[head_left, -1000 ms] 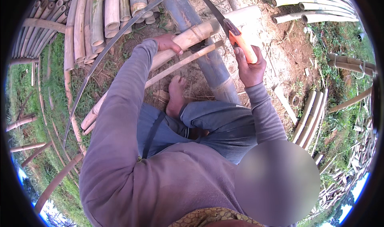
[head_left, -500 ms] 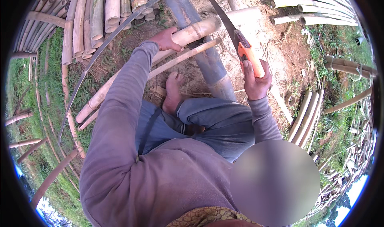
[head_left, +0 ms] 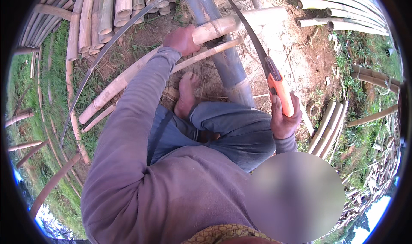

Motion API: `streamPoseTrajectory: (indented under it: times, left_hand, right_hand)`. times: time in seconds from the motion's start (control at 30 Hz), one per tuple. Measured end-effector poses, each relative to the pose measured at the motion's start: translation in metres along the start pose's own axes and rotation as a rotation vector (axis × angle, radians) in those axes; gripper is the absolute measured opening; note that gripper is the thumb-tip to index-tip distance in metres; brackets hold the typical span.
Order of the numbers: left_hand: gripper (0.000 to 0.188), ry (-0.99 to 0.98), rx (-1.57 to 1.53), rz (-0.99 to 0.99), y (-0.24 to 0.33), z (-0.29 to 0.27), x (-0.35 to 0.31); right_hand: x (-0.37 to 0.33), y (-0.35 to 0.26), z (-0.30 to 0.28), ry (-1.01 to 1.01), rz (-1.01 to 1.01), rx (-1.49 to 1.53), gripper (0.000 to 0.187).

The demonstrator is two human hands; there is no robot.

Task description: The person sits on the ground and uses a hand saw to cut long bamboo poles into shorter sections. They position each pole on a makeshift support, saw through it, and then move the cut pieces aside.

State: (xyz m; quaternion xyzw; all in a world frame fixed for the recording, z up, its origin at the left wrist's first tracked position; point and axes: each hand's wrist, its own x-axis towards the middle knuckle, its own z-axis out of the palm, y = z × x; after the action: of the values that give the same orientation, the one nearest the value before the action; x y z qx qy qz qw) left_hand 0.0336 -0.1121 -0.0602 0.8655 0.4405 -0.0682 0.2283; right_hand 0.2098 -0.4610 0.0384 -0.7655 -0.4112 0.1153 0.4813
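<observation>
My left hand (head_left: 182, 41) is closed around a pale, thick bamboo pole (head_left: 216, 28). The pole slants across a thick dark-grey log-like pole (head_left: 234, 74) on the ground, its near end low at left. A thinner bamboo pole (head_left: 206, 53) lies just below it and also crosses the dark one. In my right hand (head_left: 286, 120) is the orange handle of a pruning saw (head_left: 280, 91), fingers wrapped round it. The long curved blade points up and away, its tip just beyond the bamboo pole; whether the blade touches the bamboo I cannot tell.
Cut bamboo poles (head_left: 105, 16) are piled at far left, more (head_left: 352, 10) at far right. Short bamboo pieces (head_left: 328, 128) lie right of my knee. A long, thin grey strip (head_left: 92, 77) arcs along the left. My bare foot (head_left: 187, 93) rests beside the dark pole.
My right hand has drawn the saw back toward my body and a little to the right. My left hand stays on the bamboo pole, its back now turned more upward.
</observation>
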Motion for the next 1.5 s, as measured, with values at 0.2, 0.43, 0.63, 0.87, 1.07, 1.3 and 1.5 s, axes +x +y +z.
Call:
streamPoseTrajectory:
  times: [0.2,0.43,0.63,0.87,1.07,1.3,1.5]
  left_hand:
    - [0.06,-0.036,0.004,0.05,0.004,-0.008,0.008]
    - [0.064,-0.001,0.032,0.087,-0.004,-0.005,0.011]
    - [0.06,-0.041,-0.05,0.102,-0.015,0.002,0.019]
    - [0.062,-0.042,-0.037,0.13,-0.005,0.0,0.017]
    - [0.067,-0.095,-0.115,0.138,-0.018,-0.001,0.024]
    - [0.071,-0.184,-0.168,0.2,-0.018,0.001,0.045]
    - [0.075,-0.266,-0.232,0.168,-0.037,0.007,0.041]
  right_hand:
    - [-0.005,0.035,0.019,0.078,-0.106,0.035,0.03]
    - [0.056,-0.008,0.04,0.007,-0.108,-0.093,0.024]
    - [-0.057,0.009,-0.042,0.035,-0.08,0.002,0.028]
    - [0.108,0.007,0.078,0.004,-0.097,-0.093,0.025]
    - [-0.04,0.007,-0.037,-0.015,-0.075,-0.062,0.022]
    - [0.094,0.026,0.08,0.065,-0.116,0.011,0.025]
    - [-0.021,0.008,-0.019,0.009,-0.073,-0.086,0.025]
